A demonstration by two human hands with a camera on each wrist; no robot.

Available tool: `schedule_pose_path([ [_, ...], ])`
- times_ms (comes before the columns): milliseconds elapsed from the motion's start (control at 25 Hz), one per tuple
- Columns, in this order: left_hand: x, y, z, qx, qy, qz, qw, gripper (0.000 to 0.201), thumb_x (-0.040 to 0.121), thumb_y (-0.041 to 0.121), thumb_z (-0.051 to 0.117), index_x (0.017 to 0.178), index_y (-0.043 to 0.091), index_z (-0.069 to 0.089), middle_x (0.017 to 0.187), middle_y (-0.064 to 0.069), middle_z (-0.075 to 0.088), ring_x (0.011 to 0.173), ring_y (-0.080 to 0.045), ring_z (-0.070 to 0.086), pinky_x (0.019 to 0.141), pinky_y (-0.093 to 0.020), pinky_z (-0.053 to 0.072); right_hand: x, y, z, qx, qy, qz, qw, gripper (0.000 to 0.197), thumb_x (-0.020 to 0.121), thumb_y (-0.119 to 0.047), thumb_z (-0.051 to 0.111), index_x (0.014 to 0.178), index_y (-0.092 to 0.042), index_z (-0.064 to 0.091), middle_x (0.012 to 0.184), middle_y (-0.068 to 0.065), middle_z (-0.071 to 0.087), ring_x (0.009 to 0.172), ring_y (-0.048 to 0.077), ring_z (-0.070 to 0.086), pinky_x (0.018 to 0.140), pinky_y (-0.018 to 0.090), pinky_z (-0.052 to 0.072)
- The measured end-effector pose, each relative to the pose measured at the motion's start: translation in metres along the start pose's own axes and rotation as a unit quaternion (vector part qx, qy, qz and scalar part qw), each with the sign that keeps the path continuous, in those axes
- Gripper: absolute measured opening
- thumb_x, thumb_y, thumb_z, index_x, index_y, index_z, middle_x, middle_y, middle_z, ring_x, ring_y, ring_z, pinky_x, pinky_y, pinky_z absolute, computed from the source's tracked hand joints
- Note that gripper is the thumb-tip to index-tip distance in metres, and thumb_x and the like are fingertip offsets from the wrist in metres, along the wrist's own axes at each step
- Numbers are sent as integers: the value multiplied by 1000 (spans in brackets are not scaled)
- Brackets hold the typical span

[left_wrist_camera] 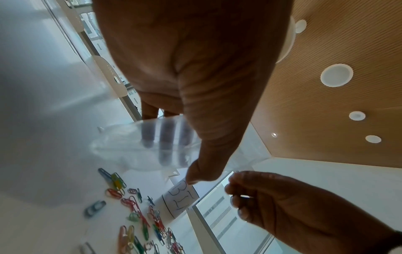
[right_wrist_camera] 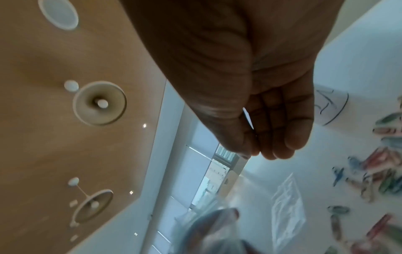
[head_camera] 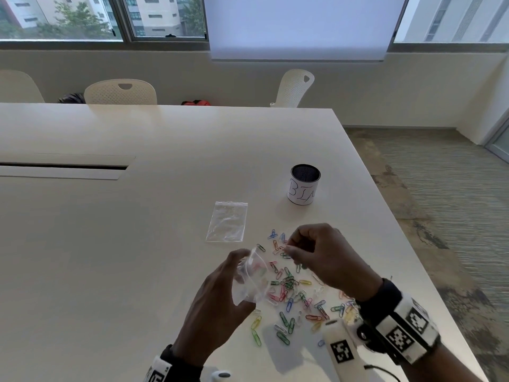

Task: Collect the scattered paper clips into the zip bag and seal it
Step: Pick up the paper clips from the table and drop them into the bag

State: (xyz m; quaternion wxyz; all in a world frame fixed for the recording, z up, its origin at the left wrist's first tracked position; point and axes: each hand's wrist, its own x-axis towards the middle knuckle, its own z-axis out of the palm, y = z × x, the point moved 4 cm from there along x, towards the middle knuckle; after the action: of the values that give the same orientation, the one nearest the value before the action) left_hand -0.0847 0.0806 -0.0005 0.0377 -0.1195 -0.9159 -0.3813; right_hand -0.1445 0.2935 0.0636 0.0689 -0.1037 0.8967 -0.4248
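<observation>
My left hand (head_camera: 239, 279) holds a clear zip bag (head_camera: 252, 282) off the table, mouth up and to the right, with a few coloured clips inside. In the left wrist view the thumb and fingers (left_wrist_camera: 165, 147) clasp the bag (left_wrist_camera: 130, 147) from both sides. My right hand (head_camera: 289, 249) hovers just right of the bag's mouth, its fingertips pinching paper clips (left_wrist_camera: 245, 196). Several coloured paper clips (head_camera: 292, 296) lie scattered on the white table (head_camera: 137, 244) under and between both hands. From the right wrist, the curled fingers (right_wrist_camera: 274, 137) hide what they pinch.
A second, empty zip bag (head_camera: 227, 221) lies flat beyond the clips. A black mesh cup with a white "BIN" label (head_camera: 305, 186) stands further back right. The table's right edge (head_camera: 385, 216) runs close to the right hand. White chairs stand at the far side.
</observation>
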Motion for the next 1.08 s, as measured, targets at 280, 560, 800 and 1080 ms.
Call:
schedule_pose_path([
  [280,7,-19,-11,-16,18,-30,999,75,78,32,91,136,44,44,120,23,71,107,-1,68,88,-32,61,74,44,27,-170,-33,-51,984,21,94,-14,72,114,-7,75,112,9,77,96,17,73,81,19,56],
  [560,13,-25,-13,-17,18,-37,999,78,77,32,92,135,44,41,121,20,71,109,-2,67,89,-34,62,116,71,60,-311,-184,-63,930,53,102,-19,53,154,-15,43,155,7,42,143,27,38,121,41,35],
  [800,24,-31,-16,-15,22,-45,999,79,78,30,91,137,45,40,116,20,68,108,0,66,88,-30,59,106,82,52,-295,-216,-103,925,41,99,-29,64,139,-22,60,141,0,52,128,18,49,111,35,45],
  [1080,47,-33,-9,-17,8,-45,999,80,80,33,89,140,44,39,118,20,67,110,2,65,87,-31,61,92,81,53,-272,-177,-160,932,18,102,-20,60,110,-16,75,116,2,67,98,15,68,88,32,61],
])
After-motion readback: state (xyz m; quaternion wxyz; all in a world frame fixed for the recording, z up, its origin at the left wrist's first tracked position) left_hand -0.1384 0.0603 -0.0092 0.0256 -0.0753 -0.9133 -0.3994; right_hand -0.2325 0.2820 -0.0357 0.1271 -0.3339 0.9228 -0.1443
